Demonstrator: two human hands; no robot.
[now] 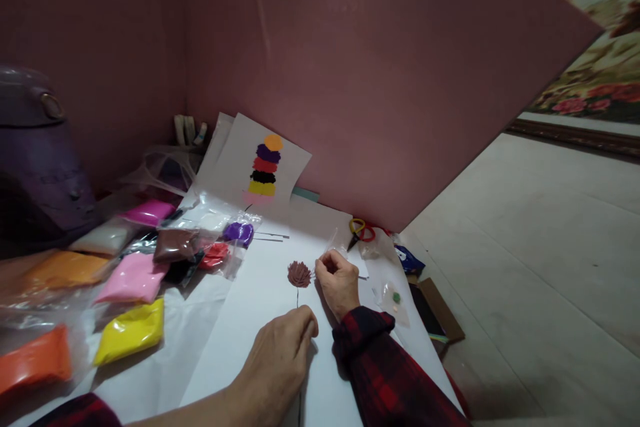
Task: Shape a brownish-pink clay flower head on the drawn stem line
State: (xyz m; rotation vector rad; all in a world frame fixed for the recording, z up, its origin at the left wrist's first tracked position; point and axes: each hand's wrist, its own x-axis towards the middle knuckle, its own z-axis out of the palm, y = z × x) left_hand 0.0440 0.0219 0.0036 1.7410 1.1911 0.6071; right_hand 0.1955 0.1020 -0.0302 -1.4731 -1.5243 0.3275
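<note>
A brown clay flower (299,274) with many thin petals tops a dark, thin stem (298,297). My left hand (280,353) is closed around this stem below the bloom, and a dark line of the stem shows again under the hand. Beside the bloom's right edge, my right hand (339,282) is pinched shut. Something small and pale shows between its fingertips and the petals, too small to name. White paper (250,333) lies under both hands.
Bagged clay lies left, including yellow (131,332), pink (133,278) and purple (240,233) packs. Scissors (361,232) rest behind my right hand. A sheet with colour swatches (295,157) leans on the pink wall (350,80). A purple appliance (40,160) stands far left.
</note>
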